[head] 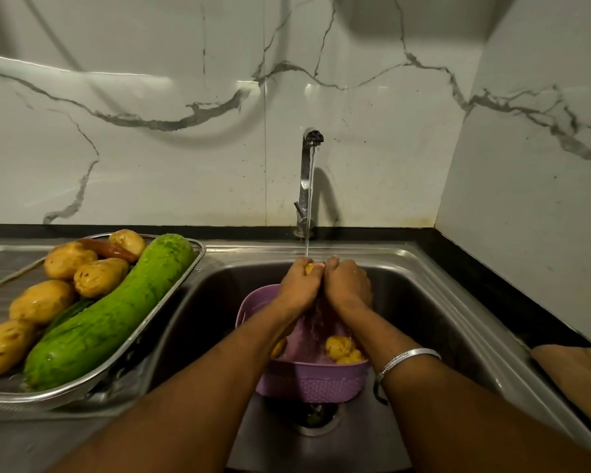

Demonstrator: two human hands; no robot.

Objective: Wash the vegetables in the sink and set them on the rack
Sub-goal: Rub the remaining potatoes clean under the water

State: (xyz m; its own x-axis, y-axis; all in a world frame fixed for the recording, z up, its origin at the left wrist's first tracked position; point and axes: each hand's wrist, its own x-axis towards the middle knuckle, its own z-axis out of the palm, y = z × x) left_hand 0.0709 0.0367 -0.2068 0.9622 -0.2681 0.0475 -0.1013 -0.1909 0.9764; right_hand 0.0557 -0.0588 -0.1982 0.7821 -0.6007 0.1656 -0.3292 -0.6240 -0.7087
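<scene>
My left hand (pixel 299 283) and my right hand (pixel 347 283) together grip a small yellow potato (pixel 310 268) under the running water of the tap (pixel 307 179), above the steel sink (pixel 423 302). Only a sliver of that potato shows between my fingers. Below my hands a purple perforated basket (pixel 307 380) sits in the sink with more potatoes (pixel 340 348) in it. On the drainboard to the left, a steel rack tray (pixel 171 302) carries several wet potatoes (pixel 101 276), a long green gourd (pixel 113 312) and a carrot (pixel 108 249).
A marble-patterned wall stands behind the sink and at the right. The sink drain (pixel 316 416) shows just below the basket. A black counter edge (pixel 492 285) runs along the right, with a brown board-like thing (pixel 574 373) at the far right.
</scene>
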